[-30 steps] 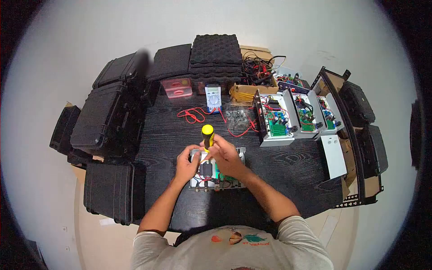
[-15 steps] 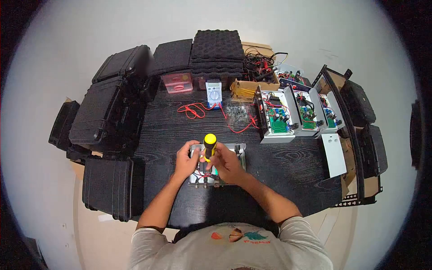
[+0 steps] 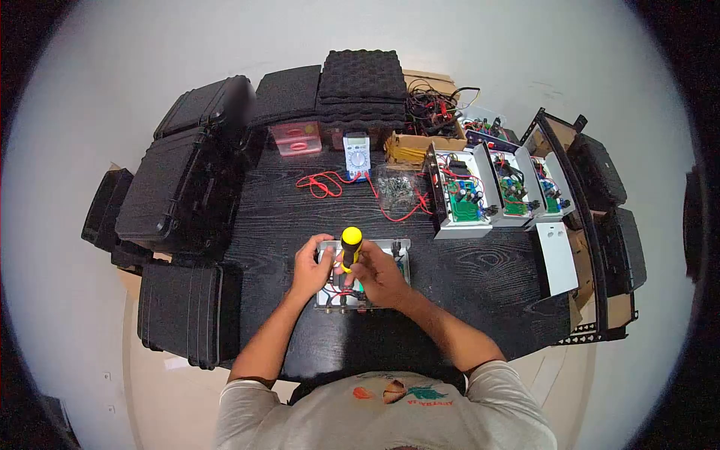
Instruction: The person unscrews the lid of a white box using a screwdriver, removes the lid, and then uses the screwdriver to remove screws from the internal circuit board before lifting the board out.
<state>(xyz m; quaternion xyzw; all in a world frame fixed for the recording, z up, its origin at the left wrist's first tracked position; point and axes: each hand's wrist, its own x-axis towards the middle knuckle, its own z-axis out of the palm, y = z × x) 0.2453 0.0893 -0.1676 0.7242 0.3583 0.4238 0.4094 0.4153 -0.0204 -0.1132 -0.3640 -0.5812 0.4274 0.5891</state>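
Note:
A yellow and black screwdriver [image 3: 351, 247] stands nearly upright over a light metal enclosure [image 3: 405, 245], my right hand [image 3: 381, 279] closed round its handle. Its tip is hidden below my fingers. Inside the enclosure are red and black wires and a bit of green circuit board, partly covered by my hands. My left hand [image 3: 310, 268] grips the enclosure's left side, with the fingers at the far left corner and the thumb reaching inward. Round connectors line the enclosure's near edge.
Beyond the enclosure lie a multimeter [image 3: 358, 156] with red leads and a clear bag of small parts [image 3: 397, 190]. Several opened units with circuit boards [image 3: 466, 196] stand at the right, near a white panel [image 3: 555, 259]. Black hard cases [image 3: 180, 307] line the left edge.
The screwdriver's top has shifted very slightly towards me and to the right. My left hand and the enclosure stay in place.

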